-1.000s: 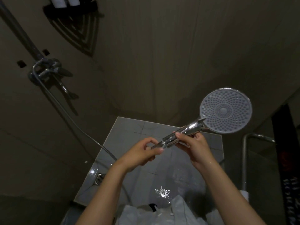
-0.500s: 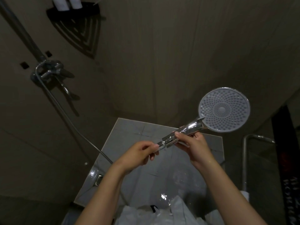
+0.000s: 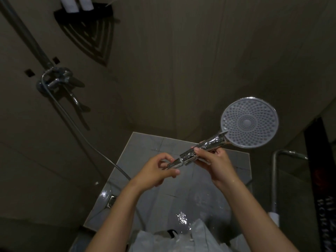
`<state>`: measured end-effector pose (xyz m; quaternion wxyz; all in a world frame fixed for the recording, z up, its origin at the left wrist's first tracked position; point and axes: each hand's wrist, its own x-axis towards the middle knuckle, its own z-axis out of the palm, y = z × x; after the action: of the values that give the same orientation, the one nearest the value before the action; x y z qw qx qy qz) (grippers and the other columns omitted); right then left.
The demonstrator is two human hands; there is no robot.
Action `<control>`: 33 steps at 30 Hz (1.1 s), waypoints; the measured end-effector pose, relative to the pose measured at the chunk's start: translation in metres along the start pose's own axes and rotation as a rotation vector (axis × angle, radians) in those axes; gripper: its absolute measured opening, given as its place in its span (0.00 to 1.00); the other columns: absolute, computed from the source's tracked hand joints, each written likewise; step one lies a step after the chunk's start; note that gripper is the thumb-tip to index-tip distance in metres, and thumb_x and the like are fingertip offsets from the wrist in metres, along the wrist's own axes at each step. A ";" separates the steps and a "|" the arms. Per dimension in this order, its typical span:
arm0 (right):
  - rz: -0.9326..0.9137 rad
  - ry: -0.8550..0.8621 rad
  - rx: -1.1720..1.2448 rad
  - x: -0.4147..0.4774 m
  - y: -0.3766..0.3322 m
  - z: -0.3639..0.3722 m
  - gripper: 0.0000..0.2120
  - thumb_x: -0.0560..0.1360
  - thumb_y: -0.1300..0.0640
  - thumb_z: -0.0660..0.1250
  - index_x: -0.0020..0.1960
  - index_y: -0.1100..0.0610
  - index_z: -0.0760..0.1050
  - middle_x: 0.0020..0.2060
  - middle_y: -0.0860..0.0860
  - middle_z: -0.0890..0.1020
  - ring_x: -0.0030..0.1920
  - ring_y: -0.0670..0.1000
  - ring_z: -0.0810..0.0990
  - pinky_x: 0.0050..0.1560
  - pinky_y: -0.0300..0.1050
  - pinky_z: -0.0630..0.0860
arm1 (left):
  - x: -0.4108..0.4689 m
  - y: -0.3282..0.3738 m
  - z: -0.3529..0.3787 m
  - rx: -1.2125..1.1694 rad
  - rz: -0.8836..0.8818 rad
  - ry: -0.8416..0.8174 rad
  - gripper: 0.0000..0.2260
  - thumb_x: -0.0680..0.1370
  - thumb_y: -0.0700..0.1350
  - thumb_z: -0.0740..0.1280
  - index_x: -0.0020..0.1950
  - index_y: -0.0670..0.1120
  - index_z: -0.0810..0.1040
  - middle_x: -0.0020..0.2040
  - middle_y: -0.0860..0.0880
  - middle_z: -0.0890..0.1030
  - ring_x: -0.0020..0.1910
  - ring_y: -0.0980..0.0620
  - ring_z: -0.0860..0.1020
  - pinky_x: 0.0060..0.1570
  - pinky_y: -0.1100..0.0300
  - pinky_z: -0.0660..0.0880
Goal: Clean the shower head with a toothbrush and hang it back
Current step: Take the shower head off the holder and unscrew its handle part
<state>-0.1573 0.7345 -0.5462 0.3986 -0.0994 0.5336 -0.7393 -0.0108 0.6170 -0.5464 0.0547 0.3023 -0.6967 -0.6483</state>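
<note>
The shower head (image 3: pixel 249 122) is round, with a grey nozzle face turned toward me and a chrome handle slanting down to the left. My right hand (image 3: pixel 216 162) grips that handle near its middle, thumb on top. My left hand (image 3: pixel 157 171) pinches the hose nut at the handle's lower end between thumb and fingers. The grey hose (image 3: pixel 76 128) runs from there up to the chrome mixer tap (image 3: pixel 56 82) on the left wall. No toothbrush is in view.
A black corner shelf (image 3: pixel 87 13) with white bottles hangs at the top left. A riser pipe (image 3: pixel 27 33) climbs from the tap. Below lie wet grey floor tiles (image 3: pixel 145 148) with a drain (image 3: pixel 112 200). A chrome rail (image 3: pixel 276 171) and a dark towel (image 3: pixel 321 179) stand at the right.
My left hand's fingers have shifted round the hose nut at the end of the handle. The shower head and my right hand have stayed nearly still.
</note>
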 end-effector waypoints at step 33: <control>-0.017 0.000 0.012 -0.003 -0.001 0.001 0.09 0.70 0.70 0.68 0.43 0.58 0.74 0.34 0.50 0.84 0.37 0.47 0.83 0.36 0.41 0.80 | 0.000 -0.017 0.004 -0.066 0.098 0.116 0.09 0.73 0.35 0.71 0.42 0.42 0.70 0.38 0.49 0.79 0.17 0.56 0.68 0.18 0.67 0.64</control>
<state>-0.1549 0.7358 -0.5441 0.3929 -0.1015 0.5282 -0.7459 -0.0071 0.6205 -0.5626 0.1366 0.3031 -0.6846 -0.6487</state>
